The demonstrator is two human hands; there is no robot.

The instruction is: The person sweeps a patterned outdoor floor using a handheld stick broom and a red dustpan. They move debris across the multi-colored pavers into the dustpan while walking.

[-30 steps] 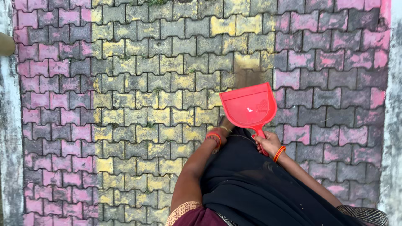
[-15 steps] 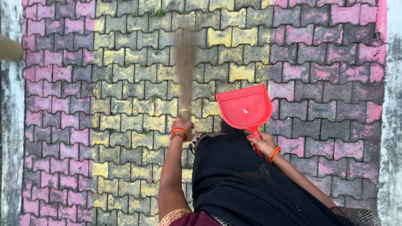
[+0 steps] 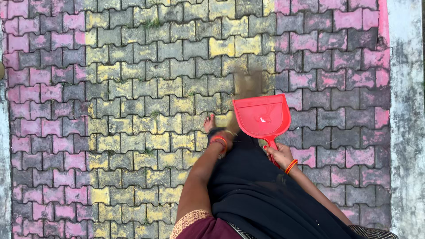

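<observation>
1. right hand (image 3: 279,154) is closed round the handle of the red dustpan (image 3: 262,117); pan sits flat, low over the pavers (image 3: 133,88)
2. left hand (image 3: 222,138) grips a blurred broom (image 3: 246,84) just above the pan
3. half a second ago the broom was swung out left; now it's back by the pan

We see a floor of zigzag paving bricks (image 3: 133,88) that fit together like puzzle pieces. The bricks are pink at both sides and yellow in the middle, and many look grey and dirty. Little bits of green grass (image 3: 152,23) grow in the cracks. A pale, stained strip of concrete (image 3: 405,110) runs along the right edge.
</observation>
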